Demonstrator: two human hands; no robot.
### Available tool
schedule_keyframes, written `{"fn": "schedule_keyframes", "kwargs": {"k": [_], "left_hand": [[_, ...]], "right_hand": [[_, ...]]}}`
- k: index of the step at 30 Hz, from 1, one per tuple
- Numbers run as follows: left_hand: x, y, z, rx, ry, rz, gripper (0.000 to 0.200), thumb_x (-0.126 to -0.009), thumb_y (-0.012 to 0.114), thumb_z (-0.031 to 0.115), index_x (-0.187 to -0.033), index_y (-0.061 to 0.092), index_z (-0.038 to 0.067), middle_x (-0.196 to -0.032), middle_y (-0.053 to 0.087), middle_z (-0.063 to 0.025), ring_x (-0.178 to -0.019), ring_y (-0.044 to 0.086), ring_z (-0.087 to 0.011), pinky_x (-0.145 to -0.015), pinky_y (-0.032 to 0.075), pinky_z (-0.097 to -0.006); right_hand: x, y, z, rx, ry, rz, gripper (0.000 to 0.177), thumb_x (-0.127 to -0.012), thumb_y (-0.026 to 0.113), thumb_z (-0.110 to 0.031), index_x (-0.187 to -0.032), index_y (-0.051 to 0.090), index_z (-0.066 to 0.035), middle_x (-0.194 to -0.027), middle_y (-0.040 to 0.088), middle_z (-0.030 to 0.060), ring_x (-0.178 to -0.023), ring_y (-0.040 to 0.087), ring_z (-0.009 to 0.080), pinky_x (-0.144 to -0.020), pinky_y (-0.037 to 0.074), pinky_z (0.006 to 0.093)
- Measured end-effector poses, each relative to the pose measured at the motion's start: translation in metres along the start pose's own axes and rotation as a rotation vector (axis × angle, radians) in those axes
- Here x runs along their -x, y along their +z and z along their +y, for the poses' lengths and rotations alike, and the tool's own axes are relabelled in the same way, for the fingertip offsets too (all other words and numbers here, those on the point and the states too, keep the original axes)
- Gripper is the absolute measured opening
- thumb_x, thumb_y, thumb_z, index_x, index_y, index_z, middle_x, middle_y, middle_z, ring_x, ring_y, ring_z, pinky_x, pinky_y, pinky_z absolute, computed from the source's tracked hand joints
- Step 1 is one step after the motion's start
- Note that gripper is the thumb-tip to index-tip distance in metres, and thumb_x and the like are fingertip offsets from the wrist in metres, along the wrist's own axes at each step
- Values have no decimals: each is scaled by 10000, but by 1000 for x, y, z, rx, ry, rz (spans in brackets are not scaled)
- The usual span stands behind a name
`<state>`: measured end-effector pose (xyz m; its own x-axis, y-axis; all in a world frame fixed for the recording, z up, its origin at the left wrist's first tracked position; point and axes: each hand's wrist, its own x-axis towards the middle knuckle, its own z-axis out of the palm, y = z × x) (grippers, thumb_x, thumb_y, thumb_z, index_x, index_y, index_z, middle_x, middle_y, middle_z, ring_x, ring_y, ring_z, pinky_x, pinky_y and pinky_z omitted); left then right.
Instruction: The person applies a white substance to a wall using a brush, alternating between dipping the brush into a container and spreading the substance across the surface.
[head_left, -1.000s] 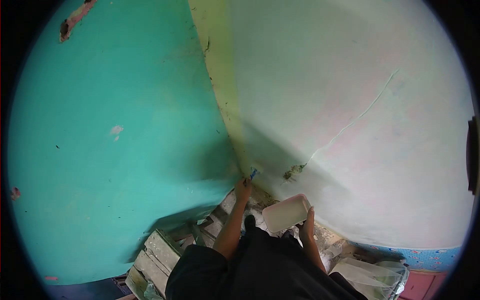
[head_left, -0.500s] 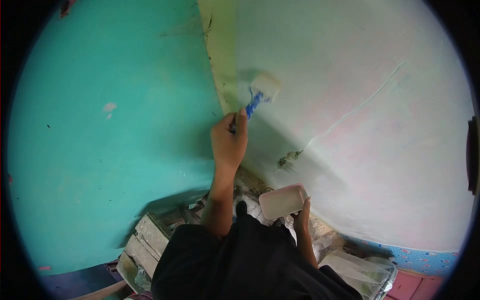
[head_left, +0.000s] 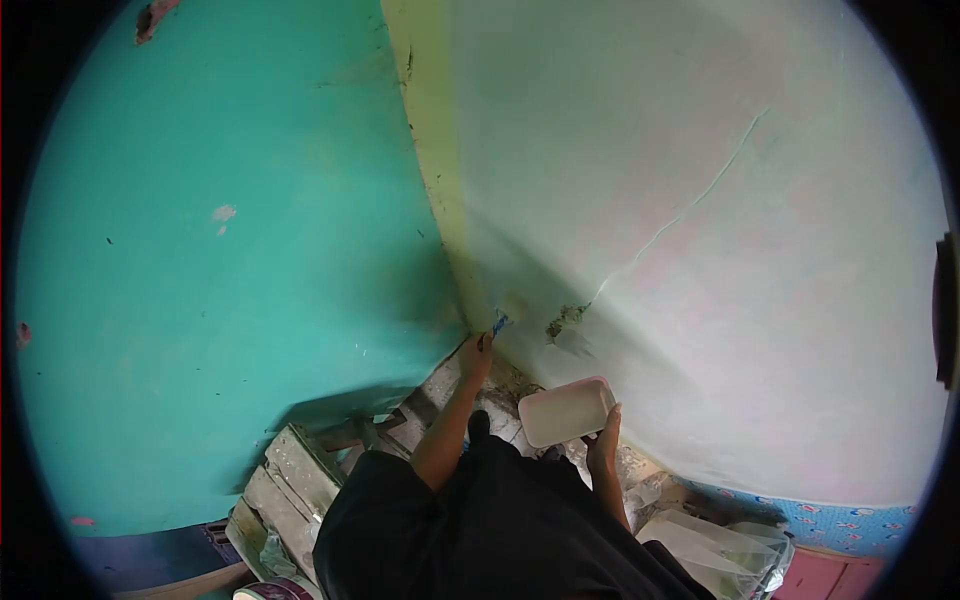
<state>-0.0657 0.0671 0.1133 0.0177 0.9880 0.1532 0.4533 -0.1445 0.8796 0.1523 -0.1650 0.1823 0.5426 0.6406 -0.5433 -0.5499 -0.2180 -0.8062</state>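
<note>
My left hand (head_left: 476,358) is closed round the blue handle of a paintbrush (head_left: 501,322). The brush's pale, wide bristles are against or very near the low part of the whitish wall (head_left: 700,300), beside the corner; contact is hard to tell. In my right hand (head_left: 604,440) is a shallow rectangular tray (head_left: 567,412) with a pinkish rim, gripped by its right side. A whitish layer covers its inside. The tray is below a rough broken patch (head_left: 568,322) in the wall, where a long crack ends.
A turquoise wall (head_left: 220,300) meets the whitish one at a yellow-green strip (head_left: 448,200). Worn wooden boards (head_left: 290,480) stand low on the left. Clear plastic sheeting (head_left: 715,550) lies at lower right near a blue patterned band (head_left: 850,522). My shoe (head_left: 480,425) is on the littered floor.
My left hand has moved down along the corner with the paintbrush, from high on the whitish wall to near its bottom. The tray in my right hand stays almost where it was.
</note>
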Motion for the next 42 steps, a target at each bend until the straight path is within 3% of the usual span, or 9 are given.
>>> {"fn": "schedule_keyframes", "kwargs": {"k": [5,7,13,19,22,30,35,38,42], "left_hand": [[-17,13,-7,-169,-139,-41,348,-897,585,284,-816,644,-49,-715,627,-247,-663,619,-423,-611,445,-472],[-30,-6,47,-202,-145,-51,378,-895,586,302,-782,641,-55,-708,625,-251,-675,624,-437,-620,447,-486],[-54,-98,219,-2,109,182,365,-924,590,239,-713,607,-57,-542,535,-165,-448,468,-281,-484,352,-418],[-73,-145,290,433,152,176,360,-987,575,272,-730,600,21,-583,456,23,-555,386,-58,-507,308,-265],[-87,-127,259,442,199,154,370,-1000,555,291,-729,552,38,-630,480,37,-594,398,-60,-538,316,-255],[-51,-11,0,167,-19,-42,399,-993,507,329,-741,542,21,-607,477,-59,-579,449,-155,-559,370,-343],[-11,61,-161,-161,-244,10,417,-951,521,347,-807,630,-29,-677,608,-196,-637,618,-343,-608,462,-435],[-4,73,-162,-293,-440,-67,446,-919,546,354,-722,631,-37,-697,617,-240,-683,634,-409,-627,482,-480],[-18,89,-152,-251,-347,-79,462,-908,571,332,-650,611,-49,-644,591,-238,-619,609,-402,-578,436,-492]], "right_hand": [[-1,-6,-7,14,-20,-28,646,-966,377,-637,-1401,364,-159,-1332,504,124,-1194,535,300,-937,474,526],[-3,-10,-9,19,-24,-47,633,-969,379,-630,-1391,371,-157,-1315,516,121,-1182,544,291,-927,484,518],[-13,-14,-6,29,-12,-72,613,-972,385,-621,-1359,391,-146,-1287,527,113,-1163,559,270,-903,514,492],[-16,-18,2,86,33,-81,611,-970,380,-629,-1343,397,-145,-1289,516,117,-1170,552,268,-908,515,496],[-13,-19,-2,101,28,-120,609,-972,375,-628,-1340,396,-144,-1277,518,116,-1167,553,271,-907,514,499],[-7,-42,2,107,4,-129,642,-965,365,-647,-1349,391,-132,-1314,481,122,-1216,507,279,-916,495,531],[8,-43,-6,183,18,4,686,-976,393,-601,-1408,352,-69,-1370,449,172,-1238,499,286,-898,530,465],[2,-52,5,182,10,-5,699,-978,395,-595,-1423,338,-59,-1379,440,180,-1248,492,293,-904,529,468],[7,-50,6,208,42,8,739,-976,399,-597,-1446,307,-34,-1398,424,189,-1271,473,308,-920,521,477]]}}
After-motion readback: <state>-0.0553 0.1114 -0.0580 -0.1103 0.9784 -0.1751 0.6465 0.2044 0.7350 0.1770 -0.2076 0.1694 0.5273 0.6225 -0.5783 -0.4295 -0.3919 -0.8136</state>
